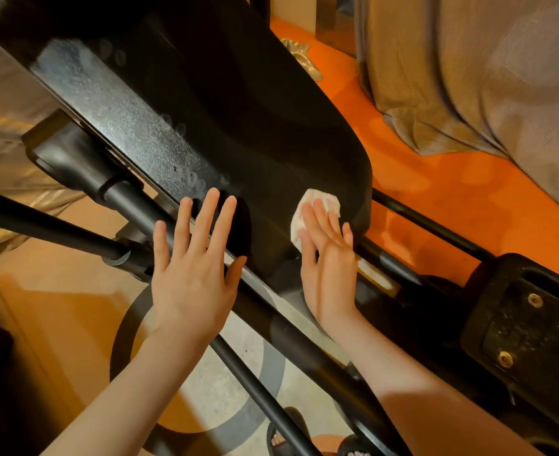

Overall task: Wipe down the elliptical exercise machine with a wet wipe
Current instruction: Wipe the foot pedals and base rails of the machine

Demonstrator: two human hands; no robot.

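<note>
Down at the black housing point(238, 103) of the elliptical machine, the person leans over with both bare arms reaching forward. Their right hand point(329, 261) lies flat on the housing's lower rounded corner, fingers point(317, 218) straight and close together, pressing a crumpled white wet wipe point(316, 200) against the dark plastic; the wipe pokes out past the fingertips and along the thumb side. Their left hand point(194, 268) is open too, its fingers point(205, 218) straight and spread apart, the tips resting on the housing's edge just beside the dusty, speckled strip point(123, 116) that runs diagonally up the machine. A black tube point(54, 230) crosses under the left wrist. Beyond the machine the floor point(436, 199) is bright orange, with a tan draped cloth point(469, 67) hanging onto it at the upper right. A black pedal block point(521, 324) with two brass screws sits near the right forearm.
</note>
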